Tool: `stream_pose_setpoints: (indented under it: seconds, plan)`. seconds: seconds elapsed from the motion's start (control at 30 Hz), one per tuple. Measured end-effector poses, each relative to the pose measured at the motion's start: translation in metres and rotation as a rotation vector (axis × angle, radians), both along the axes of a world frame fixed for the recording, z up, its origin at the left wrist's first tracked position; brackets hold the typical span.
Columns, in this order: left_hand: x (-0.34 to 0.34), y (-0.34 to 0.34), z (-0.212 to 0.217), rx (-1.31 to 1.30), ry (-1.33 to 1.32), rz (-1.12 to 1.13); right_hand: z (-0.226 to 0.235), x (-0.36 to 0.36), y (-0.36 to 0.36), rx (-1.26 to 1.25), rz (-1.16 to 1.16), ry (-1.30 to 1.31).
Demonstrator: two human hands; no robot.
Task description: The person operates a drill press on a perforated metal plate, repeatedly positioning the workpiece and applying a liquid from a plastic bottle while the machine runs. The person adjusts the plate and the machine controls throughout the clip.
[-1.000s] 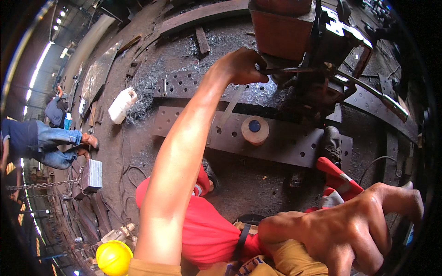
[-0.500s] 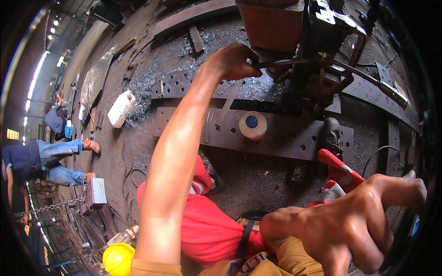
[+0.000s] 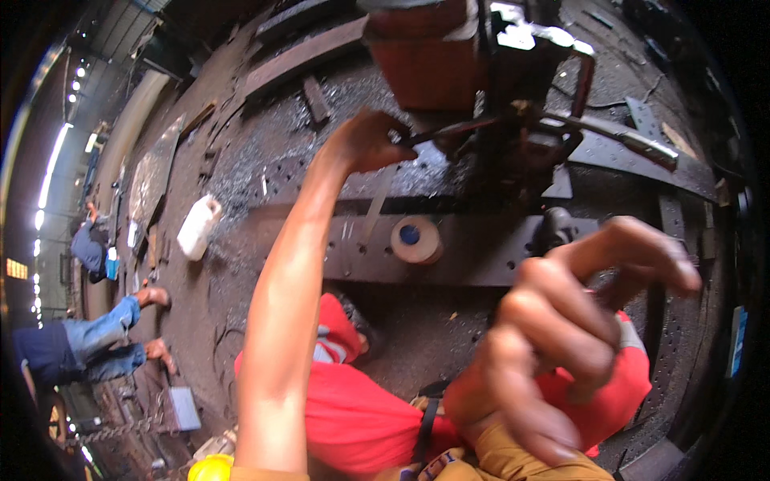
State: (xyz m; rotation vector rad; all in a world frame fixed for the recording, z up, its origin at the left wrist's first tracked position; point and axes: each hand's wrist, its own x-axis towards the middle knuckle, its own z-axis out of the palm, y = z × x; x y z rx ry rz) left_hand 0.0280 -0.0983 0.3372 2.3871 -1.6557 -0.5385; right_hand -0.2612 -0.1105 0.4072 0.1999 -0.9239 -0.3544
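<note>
My left hand [image 3: 365,143] reaches far forward, its fingers closed round the end of a thin dark lever [image 3: 465,128]. That lever runs right into a dark metal machine [image 3: 513,152] that stands beside a rusty red box-shaped tank [image 3: 429,72]. Close in front at the right is my right hand [image 3: 553,321], fingers bent and apart, the index finger pointing right; nothing shows in it. Below the lever, a round pale container [image 3: 429,244] with a blue centre sits on a long steel plate with holes [image 3: 473,260].
A white plastic jug [image 3: 197,228] stands on the floor at left among metal shavings. Steel bars [image 3: 305,56] lie at the back. Two people are at the far left, one in jeans [image 3: 104,333]. A yellow helmet [image 3: 212,467] shows at the lower edge.
The whole view has shifted, so the machine and plates sit further left. My right hand has moved up and left, its fingers less tightly bent. My left hand stays on the lever.
</note>
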Motion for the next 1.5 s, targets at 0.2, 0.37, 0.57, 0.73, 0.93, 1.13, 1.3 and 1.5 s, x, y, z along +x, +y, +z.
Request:
stream_pose_setpoints:
  seconds: [0.2,0.37,0.57,0.73,0.93,1.13,1.3,1.5]
  plan:
    - [-0.005,0.012,0.007,0.035,0.016,0.052,-0.021,0.034,0.015,-0.096,-0.067,0.088]
    - [-0.013,0.002,-0.008,0.007,0.041,-0.047,-0.001,0.075,0.003,-0.594,-0.465,0.744]
    - [-0.012,0.011,-0.013,-0.322,-0.112,-0.195,0.054,0.169,-0.017,-1.165,-1.336,0.758]
    - [0.016,0.007,-0.027,-0.107,0.039,-0.056,0.138,0.156,-0.043,-1.486,-1.526,0.594]
    - [-0.007,0.017,0.006,-0.042,-0.006,0.023,0.103,0.086,-0.089,-2.037,-1.713,0.610]
    - [-0.013,0.014,0.006,0.008,-0.011,0.048,-0.057,0.003,-0.121,-2.595,-0.954,0.997]
    - [-0.012,-0.003,-0.006,-0.118,-0.003,0.019,-0.273,-0.080,-0.185,-3.052,-0.371,0.787]
    - [-0.007,0.019,0.003,-0.064,0.003,0.064,-0.282,-0.079,-0.142,-3.007,0.436,0.492]
